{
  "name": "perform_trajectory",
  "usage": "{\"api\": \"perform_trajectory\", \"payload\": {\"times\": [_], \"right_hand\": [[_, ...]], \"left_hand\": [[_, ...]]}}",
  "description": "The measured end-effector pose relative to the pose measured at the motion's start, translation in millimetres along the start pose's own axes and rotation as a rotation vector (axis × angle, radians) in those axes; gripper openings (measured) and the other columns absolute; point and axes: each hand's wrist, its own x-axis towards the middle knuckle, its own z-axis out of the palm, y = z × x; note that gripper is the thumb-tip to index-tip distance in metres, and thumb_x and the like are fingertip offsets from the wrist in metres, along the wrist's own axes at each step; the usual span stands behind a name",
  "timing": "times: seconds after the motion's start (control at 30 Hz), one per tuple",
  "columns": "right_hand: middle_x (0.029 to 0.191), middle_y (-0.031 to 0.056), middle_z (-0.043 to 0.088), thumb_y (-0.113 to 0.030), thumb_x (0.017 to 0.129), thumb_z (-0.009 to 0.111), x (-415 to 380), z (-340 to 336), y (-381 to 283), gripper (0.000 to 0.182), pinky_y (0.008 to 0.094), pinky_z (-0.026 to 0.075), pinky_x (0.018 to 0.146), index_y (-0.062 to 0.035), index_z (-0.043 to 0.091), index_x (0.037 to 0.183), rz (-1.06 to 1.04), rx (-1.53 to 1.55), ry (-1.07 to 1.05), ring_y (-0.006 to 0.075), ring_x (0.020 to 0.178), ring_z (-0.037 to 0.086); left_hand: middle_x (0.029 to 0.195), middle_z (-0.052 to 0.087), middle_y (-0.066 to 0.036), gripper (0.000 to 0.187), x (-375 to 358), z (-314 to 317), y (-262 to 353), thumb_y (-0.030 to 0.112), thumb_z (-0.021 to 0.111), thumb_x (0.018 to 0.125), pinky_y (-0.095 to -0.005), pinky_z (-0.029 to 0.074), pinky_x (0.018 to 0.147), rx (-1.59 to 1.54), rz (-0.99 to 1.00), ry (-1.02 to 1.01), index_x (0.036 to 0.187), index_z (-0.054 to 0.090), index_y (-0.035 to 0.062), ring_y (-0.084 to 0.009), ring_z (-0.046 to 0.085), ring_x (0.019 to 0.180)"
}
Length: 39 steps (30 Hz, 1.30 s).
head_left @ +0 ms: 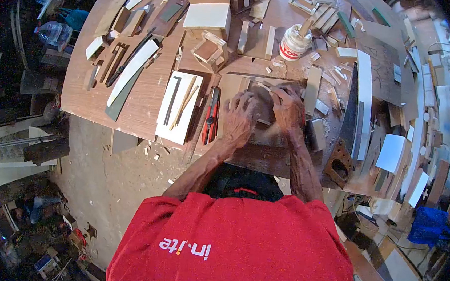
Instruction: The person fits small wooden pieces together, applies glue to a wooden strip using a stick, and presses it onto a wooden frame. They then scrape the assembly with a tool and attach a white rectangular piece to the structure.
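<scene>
Wood strip (pixel 263 84), over the table (pixel 145 107) between red cutter (pixel 211 116) and pale block (pixel 312 89) with room toward its near edge, is pinched by the right hand (pixel 287 108), the left hand (pixel 241 115) palm-down, fingers bent.

On the tabletop (pixel 78 90), above and right of the frame's centre, stood a white tub with a red FOX label (pixel 293 47), a wooden stick (pixel 306 26) jutting from it. A handsaw (pixel 339 165) lay lower, right of centre. A blue bag (pixel 430 227) sat at the frame's far right.
</scene>
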Motion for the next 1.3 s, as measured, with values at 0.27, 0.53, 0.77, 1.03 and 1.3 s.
{"api": "perform_trajectory", "payload": {"times": [0.27,0.53,0.77,1.03,1.3], "right_hand": [[0.089,0.0188,0.060,-0.005,0.077,0.062,9,5,-3,0.016,0.0422,0.047,0.068,-0.0041,0.064,0.093,-0.058,-0.045,-0.110,0.0376,0.081,0.060],[0.094,0.0173,0.062,-0.004,0.081,0.062,16,5,-6,0.011,0.0408,0.048,0.071,-0.0048,0.069,0.089,-0.051,0.028,-0.107,0.0356,0.084,0.061],[0.090,0.0168,0.062,-0.006,0.079,0.064,15,14,1,0.010,0.0407,0.048,0.069,-0.0046,0.069,0.088,-0.019,0.058,-0.059,0.0353,0.082,0.061],[0.092,0.0171,0.063,-0.006,0.079,0.064,20,12,-9,0.010,0.0410,0.049,0.070,-0.0044,0.069,0.088,-0.043,0.006,-0.065,0.0360,0.083,0.062],[0.102,0.0174,0.065,-0.011,0.076,0.069,14,-8,-8,0.027,0.0419,0.051,0.081,-0.0086,0.068,0.103,0.070,0.064,-0.093,0.0377,0.095,0.062]], "left_hand": [[0.139,0.042,-0.012,0.053,3,23,-9,0.025,0.064,0.084,-0.0490,0.030,0.106,0.093,0.025,-0.032,0.131,0.048,0.0061,-0.0355,0.035,0.132],[0.139,0.042,-0.013,0.055,10,19,-5,0.020,0.062,0.082,-0.0495,0.031,0.104,0.078,0.014,-0.072,0.132,0.046,0.0054,-0.0367,0.035,0.130],[0.137,0.043,-0.013,0.062,16,21,-5,0.018,0.065,0.075,-0.0493,0.033,0.100,0.097,0.044,-0.040,0.132,0.045,0.0063,-0.0362,0.036,0.125],[0.146,0.035,-0.011,0.062,19,22,-3,0.020,0.058,0.081,-0.0544,0.030,0.101,0.146,0.027,-0.124,0.137,0.041,0.0035,-0.0334,0.033,0.129],[0.151,0.031,-0.006,0.057,20,25,2,0.027,0.054,0.088,-0.0702,0.025,0.099,0.262,-0.026,-0.229,0.140,0.041,0.0064,-0.0333,0.028,0.132]]}}
